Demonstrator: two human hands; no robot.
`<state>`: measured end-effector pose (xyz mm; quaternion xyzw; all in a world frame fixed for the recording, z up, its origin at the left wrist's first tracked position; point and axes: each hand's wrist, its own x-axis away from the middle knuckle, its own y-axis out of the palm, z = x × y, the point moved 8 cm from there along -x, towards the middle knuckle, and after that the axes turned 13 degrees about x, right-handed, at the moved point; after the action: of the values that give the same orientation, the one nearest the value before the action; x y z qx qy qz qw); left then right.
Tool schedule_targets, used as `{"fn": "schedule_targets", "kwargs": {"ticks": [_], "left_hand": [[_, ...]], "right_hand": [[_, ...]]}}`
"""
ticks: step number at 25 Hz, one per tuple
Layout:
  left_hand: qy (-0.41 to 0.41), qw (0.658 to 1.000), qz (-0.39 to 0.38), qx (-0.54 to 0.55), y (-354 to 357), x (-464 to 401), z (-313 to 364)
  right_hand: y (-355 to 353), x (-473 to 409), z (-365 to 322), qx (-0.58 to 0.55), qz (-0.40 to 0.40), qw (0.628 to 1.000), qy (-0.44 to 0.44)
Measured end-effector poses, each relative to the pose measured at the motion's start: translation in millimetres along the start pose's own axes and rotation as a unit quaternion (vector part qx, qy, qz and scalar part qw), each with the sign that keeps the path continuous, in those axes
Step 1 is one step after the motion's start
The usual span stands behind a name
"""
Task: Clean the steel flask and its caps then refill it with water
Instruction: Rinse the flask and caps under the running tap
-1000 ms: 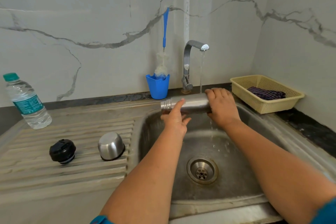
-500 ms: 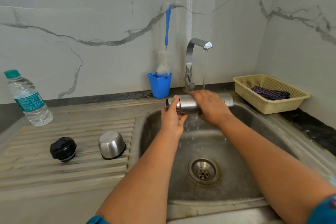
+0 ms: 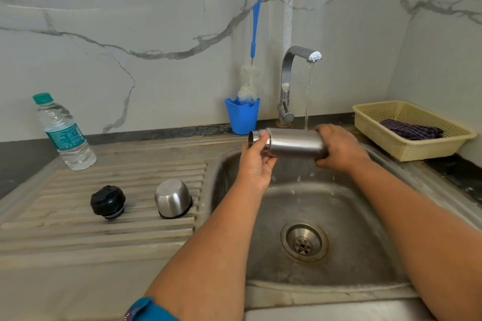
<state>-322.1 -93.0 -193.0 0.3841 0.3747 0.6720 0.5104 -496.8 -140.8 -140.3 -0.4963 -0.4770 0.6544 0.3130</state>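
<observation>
The steel flask (image 3: 293, 142) lies on its side over the sink (image 3: 365, 281), its open mouth pointing left, under the stream running from the tap (image 3: 292, 65). My left hand (image 3: 257, 164) holds the flask's neck, thumb over the rim. My right hand (image 3: 339, 147) grips the flask's base end. On the ribbed drainboard (image 3: 78, 240) to the left stand the black inner cap (image 3: 107, 201) and the steel cup cap (image 3: 173, 198), upside down.
A plastic water bottle (image 3: 64, 133) stands at the drainboard's far left. A blue cup (image 3: 242, 116) with a bottle brush (image 3: 254, 47) sits left of the tap. A cream basket (image 3: 414, 150) holding a dark cloth (image 3: 410, 129) sits at the right by the wall.
My right hand has slid from the middle of the flask back to its base end. The flask stays under the running water, held horizontally.
</observation>
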Motion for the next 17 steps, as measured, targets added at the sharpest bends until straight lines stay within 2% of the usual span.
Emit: {"fn": "schedule_targets", "kwargs": {"ticks": [2,5,7,9,14,15,17], "left_hand": [[-0.005,0.999,0.031,-0.031,-1,-3,-7],[-0.032,0.991,0.112,-0.067,-13,-2,-20],[-0.03,0.991,0.131,-0.018,-19,-1,-14],[-0.026,0.99,0.131,0.035,-21,-2,-8],[0.008,0.993,0.113,-0.019,-17,2,-9],[0.017,0.994,0.108,-0.025,-18,0,-5],[0.032,0.995,0.094,-0.02,-22,-4,5]], "right_hand": [[3,5,12,0.014,0.01,1.0,0.026],[-5,7,-4,0.1,0.103,0.99,0.015],[-16,9,-17,0.129,0.173,0.976,-0.013],[-25,10,-31,0.147,0.195,0.969,-0.031],[-2,5,-81,0.118,0.102,0.974,-0.165],[0,2,-66,0.095,0.082,0.981,-0.151],[1,1,-13,0.022,0.024,0.998,-0.044]]}}
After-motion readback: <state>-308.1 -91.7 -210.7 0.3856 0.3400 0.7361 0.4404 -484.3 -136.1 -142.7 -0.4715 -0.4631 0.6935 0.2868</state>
